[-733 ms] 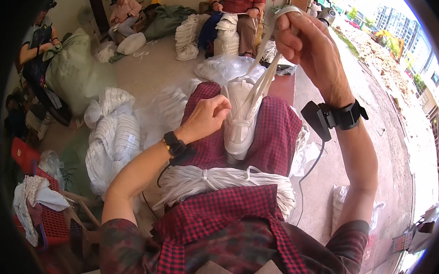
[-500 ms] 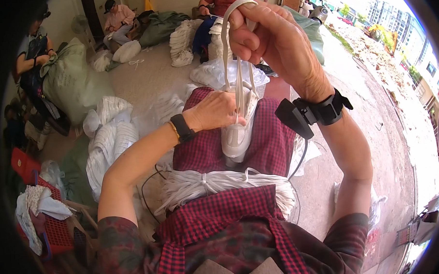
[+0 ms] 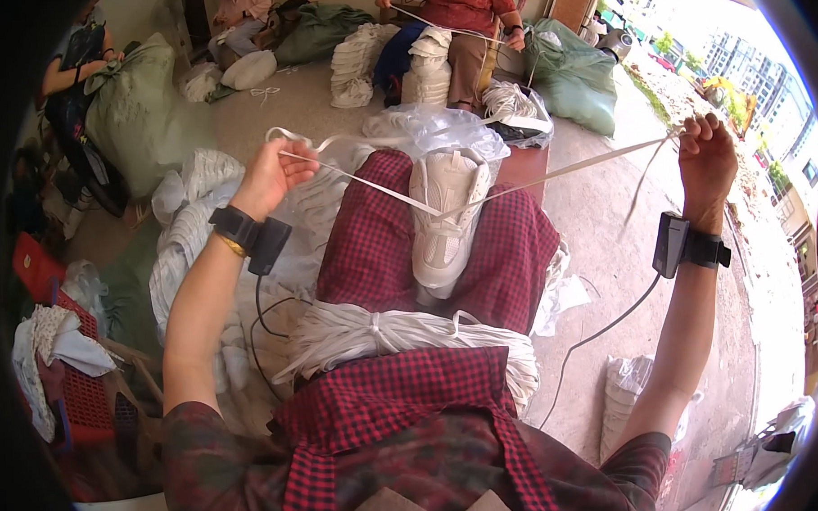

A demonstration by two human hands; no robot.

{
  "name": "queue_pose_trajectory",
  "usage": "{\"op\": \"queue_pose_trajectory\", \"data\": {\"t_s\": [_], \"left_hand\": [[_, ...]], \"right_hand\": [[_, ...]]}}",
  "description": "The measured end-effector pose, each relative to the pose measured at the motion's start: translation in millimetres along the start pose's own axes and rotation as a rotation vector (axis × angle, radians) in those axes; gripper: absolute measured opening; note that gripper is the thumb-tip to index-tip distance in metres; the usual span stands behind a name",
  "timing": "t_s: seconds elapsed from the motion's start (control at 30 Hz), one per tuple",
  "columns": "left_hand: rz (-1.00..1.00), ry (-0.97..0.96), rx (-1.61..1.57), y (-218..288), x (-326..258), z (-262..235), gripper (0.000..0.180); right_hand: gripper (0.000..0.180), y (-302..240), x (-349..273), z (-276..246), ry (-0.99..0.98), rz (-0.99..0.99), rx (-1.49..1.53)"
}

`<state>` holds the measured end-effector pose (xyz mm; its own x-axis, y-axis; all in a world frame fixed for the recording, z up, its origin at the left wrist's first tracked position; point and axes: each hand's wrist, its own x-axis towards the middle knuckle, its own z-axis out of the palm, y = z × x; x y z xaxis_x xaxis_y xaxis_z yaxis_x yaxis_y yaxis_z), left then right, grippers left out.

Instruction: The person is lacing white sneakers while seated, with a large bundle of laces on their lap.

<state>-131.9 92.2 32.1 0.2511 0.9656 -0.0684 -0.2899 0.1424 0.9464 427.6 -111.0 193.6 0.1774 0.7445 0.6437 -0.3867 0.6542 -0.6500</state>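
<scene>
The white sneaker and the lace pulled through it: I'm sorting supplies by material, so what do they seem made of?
The white sneaker looks like matte synthetic leather with mesh panels, though the picture leaves that open: smooth pale panels, no shine. The flat lace, stretched between the left hand and right hand, looks like woven fabric tape: thin, ribbon-like, matte white.

Matt white woven lace [image 3: 550,174]; smooth white leather-look shoe [image 3: 446,218]; checked cloth trousers [image 3: 508,252]
</scene>
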Motion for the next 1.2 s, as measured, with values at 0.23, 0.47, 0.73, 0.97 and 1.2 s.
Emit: {"op": "queue_pose_trajectory", "data": {"t_s": [0.23, 0.47, 0.73, 0.97, 1.2], "left_hand": [[0.118, 0.153, -0.122, 35, 47, -123, 0.028], [0.195, 0.392, 0.918, 22, 34, -71, 0.024], [0.764, -0.470, 1.030, -34, -43, 107, 0.022], [1.041, -0.596, 1.154, -64, -35, 120, 0.022], [1.169, -0.558, 1.371, -58, -29, 87, 0.008]], "right_hand": [[0.026, 66, -73, -133, 0.667, 0.170, -0.296], [0.032, 133, -113, -121, 0.239, 0.901, -1.701], [0.029, 179, -105, 112, -0.645, -0.028, -1.415], [0.024, 199, -114, 94, -0.736, -0.036, -1.498], [0.012, 191, -118, 71, -0.853, -0.128, -1.554]]}}
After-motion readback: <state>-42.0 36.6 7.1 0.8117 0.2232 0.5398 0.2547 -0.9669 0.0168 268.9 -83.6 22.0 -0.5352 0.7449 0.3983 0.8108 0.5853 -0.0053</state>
